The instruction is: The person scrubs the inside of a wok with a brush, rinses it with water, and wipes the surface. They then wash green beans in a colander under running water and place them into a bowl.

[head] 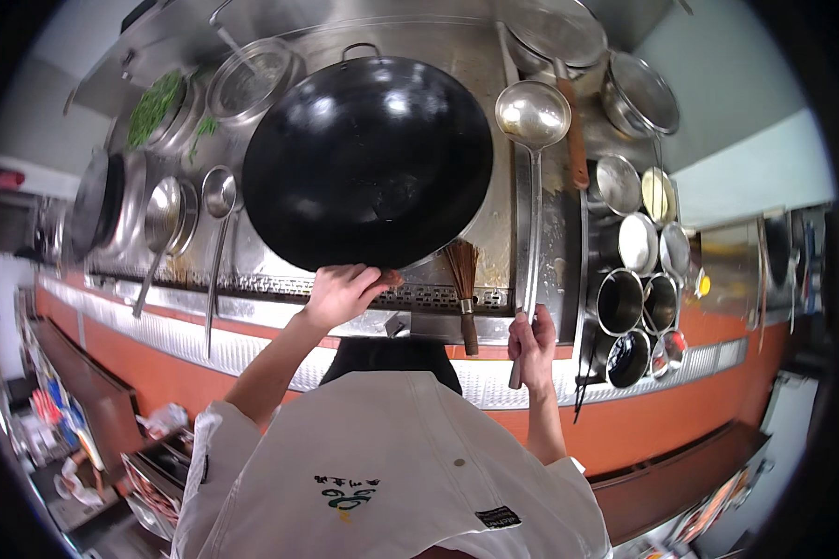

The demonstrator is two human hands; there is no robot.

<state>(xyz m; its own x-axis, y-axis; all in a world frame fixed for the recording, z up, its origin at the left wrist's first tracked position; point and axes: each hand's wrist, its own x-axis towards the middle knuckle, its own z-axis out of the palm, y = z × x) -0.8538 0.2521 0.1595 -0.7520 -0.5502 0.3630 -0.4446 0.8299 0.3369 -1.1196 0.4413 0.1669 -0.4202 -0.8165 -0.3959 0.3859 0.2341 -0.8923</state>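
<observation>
In the head view a large black wok [367,161] sits on the steel range, its loop handle at the far rim. My left hand [342,293] grips the wok's near edge, with a bit of reddish cloth or padding showing by the fingers. The wok looks dark and glossy, with no food visible in it. My right hand [533,342] is closed around the lower handle of a long steel ladle [533,117], whose bowl lies to the right of the wok. Between my hands, a bamboo wok brush [465,279] rests across the range's perforated front gutter, its bristles towards the wok.
Left stand a strainer bowl [252,80], a bowl of chopped greens [155,112], a perforated skimmer [162,209] and a smaller ladle [219,192]. Right are a wooden-handled mesh strainer [558,31], a steel pot [641,94] and several seasoning containers [619,302]. The steel front edge [433,327] runs before me.
</observation>
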